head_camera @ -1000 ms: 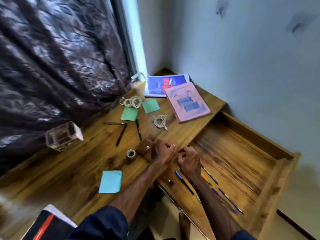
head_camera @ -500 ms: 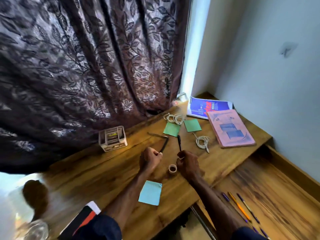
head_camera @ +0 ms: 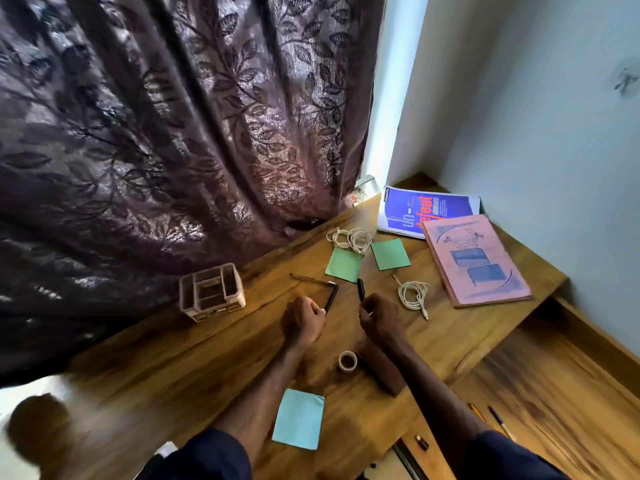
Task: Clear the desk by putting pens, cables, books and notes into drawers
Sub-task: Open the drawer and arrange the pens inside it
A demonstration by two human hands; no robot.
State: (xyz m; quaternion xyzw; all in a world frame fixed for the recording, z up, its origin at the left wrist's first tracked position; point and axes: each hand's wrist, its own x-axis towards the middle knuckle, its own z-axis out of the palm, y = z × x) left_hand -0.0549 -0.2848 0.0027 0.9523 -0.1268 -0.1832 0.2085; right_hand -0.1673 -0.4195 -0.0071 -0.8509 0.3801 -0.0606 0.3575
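Note:
On the wooden desk [head_camera: 214,362] my left hand [head_camera: 303,322] grips the near end of a black pen [head_camera: 331,297]. My right hand [head_camera: 381,320] pinches the near end of a second black pen [head_camera: 360,289]. A thin brown pen [head_camera: 311,279] lies just beyond them. Two green notes [head_camera: 344,265] [head_camera: 390,254], a blue note [head_camera: 299,419], two coiled white cables [head_camera: 353,237] [head_camera: 414,294], a pink book [head_camera: 476,259] and a blue book [head_camera: 420,209] lie on the desk. The open drawer [head_camera: 554,403] at right holds several pens [head_camera: 498,419].
A pale desk organiser [head_camera: 211,292] stands by the dark leaf-patterned curtain [head_camera: 173,133]. A small tape roll [head_camera: 347,361] and a brown block [head_camera: 384,370] sit near my right forearm. A white wall [head_camera: 536,116] bounds the desk on the right.
Both hands have reached forward from the drawer's edge across the desk. Each now holds the end of a black pen. My view has swung up and left.

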